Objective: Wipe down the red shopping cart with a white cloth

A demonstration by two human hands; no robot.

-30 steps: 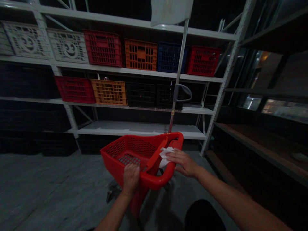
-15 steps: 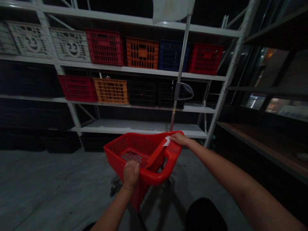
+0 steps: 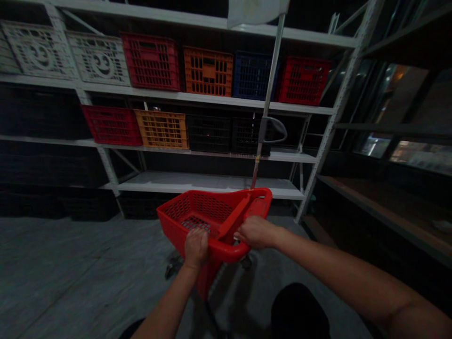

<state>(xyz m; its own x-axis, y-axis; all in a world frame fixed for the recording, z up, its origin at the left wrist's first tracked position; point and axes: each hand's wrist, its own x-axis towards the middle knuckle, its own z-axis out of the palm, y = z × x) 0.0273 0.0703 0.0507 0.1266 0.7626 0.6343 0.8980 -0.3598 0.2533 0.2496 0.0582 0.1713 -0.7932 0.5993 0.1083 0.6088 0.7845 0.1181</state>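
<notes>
A red plastic shopping cart (image 3: 212,197) with a perforated basket stands in front of me. My left hand (image 3: 197,247) is closed around the left end of its handle, beside the basket rim. My right hand (image 3: 257,231) is closed at the inner side of the curved handle, right of the basket. A small bit of a white tissue (image 3: 236,239) shows at its fingertips; whether it is paper or cloth I cannot tell. The cart's basket holds nothing I can see. A metal pole (image 3: 271,84) with a grey loop grip rises from the cart's far side.
Beyond the cart stands a white metal shelf rack (image 3: 212,183) with several plastic crates, among them an orange crate (image 3: 208,70) and a yellow crate (image 3: 162,128). A dark shelf (image 3: 381,197) runs along the right. Grey floor (image 3: 70,263) lies to the left.
My right hand has moved from the far end of the cart's handle back towards me, taking the white tissue along. The left hand stays on the handle.
</notes>
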